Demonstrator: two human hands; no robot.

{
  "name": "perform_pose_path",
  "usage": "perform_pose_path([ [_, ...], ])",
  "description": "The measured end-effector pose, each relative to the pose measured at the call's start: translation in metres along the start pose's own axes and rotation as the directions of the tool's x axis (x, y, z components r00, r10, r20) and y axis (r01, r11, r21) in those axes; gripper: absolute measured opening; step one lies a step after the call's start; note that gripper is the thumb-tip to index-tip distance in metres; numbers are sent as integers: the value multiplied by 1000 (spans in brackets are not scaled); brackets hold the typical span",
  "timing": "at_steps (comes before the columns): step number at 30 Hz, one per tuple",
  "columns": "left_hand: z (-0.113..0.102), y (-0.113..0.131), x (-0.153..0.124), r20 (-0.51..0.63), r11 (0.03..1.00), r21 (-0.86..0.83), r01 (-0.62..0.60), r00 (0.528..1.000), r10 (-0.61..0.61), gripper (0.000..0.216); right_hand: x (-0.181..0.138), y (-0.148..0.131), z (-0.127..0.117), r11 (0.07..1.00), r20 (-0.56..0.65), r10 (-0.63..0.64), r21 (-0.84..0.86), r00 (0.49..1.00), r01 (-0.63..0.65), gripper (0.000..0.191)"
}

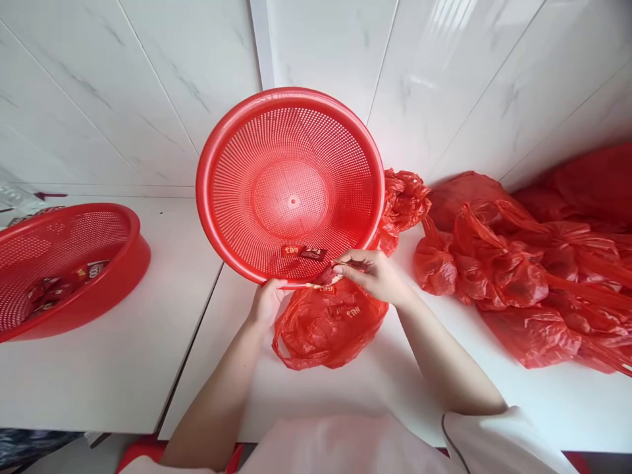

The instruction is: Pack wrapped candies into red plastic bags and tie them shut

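A red plastic colander (291, 95) is tipped up so that its perforated inside faces me. My left hand (266, 304) is closed on its lower rim. My right hand (378, 276) pinches a small dark red packet (328, 274) at the rim's lower right. Two small wrappers, one red (291, 251) and one dark brown-red (313, 253), lie inside the colander near that rim. Just below, a red plastic bag (320, 336) lies on the table, with yellow-printed red packets (345, 311) showing at it, partly blurred by the film.
Another red colander (118, 263) with packets (49, 293) in it stands at the left. Several tied red plastic bags (498, 270) are heaped at the right, and a crumpled red bag (405, 197) sits behind the tipped colander. A tiled wall (320, 39) backs the white table (103, 368).
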State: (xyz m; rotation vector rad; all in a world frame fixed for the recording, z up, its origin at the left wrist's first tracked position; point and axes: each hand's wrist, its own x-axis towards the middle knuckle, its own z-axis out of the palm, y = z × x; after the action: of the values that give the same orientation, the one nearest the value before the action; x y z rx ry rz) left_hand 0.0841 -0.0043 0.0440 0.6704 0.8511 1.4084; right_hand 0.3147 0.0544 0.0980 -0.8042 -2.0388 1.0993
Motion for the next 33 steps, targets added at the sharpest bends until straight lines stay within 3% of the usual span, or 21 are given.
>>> perform_pose_path([
  [6, -1, 0, 2, -35, 999, 4, -53, 998, 53, 24, -5, 5, -13, 989, 149, 148, -36, 978, -145, 24],
  [8, -3, -1, 2, -41, 998, 2, -55, 998, 55, 25, -8, 4, -14, 980, 235, 187, -114, 954, -164, 24],
  [10, -5, -2, 1, -10, 1000, -7, 1, 1000, -1, 25, -9, 1, -13, 958, 234, 190, -257, 954, -128, 20],
  [14, -4, -4, -4, 86, 982, -13, 186, 979, -184, 32, -4, -1, -3, 872, 19, 33, -490, 999, -20, 22],
  [16, -2, -5, -7, 109, 979, -24, 202, 974, -198, 36, -1, 3, 6, 815, 12, -76, -575, 997, 69, 31],
  [18, 0, -6, -9, 134, 974, -37, 223, 967, -216, 39, 1, 9, 14, 759, 93, -123, -632, 988, 154, 47],
  [21, -1, -7, -9, 120, 971, -26, 239, 965, -234, 38, 1, 17, 18, 759, 222, -83, -617, 971, 206, 60],
  [25, -6, -6, -6, 66, 988, 17, 153, 986, -154, 36, -1, 14, 9, 841, 283, -89, -492, 955, 224, 39],
  [27, -8, -6, -4, 55, 992, 32, 124, 991, -126, 35, -1, 10, 3, 876, 263, -106, -433, 959, 215, 31],
  [33, -8, -4, -1, 46, 992, 51, 112, 992, -115, 29, -1, 5, -12, 928, 53, -34, -369, 998, 51, 31],
])
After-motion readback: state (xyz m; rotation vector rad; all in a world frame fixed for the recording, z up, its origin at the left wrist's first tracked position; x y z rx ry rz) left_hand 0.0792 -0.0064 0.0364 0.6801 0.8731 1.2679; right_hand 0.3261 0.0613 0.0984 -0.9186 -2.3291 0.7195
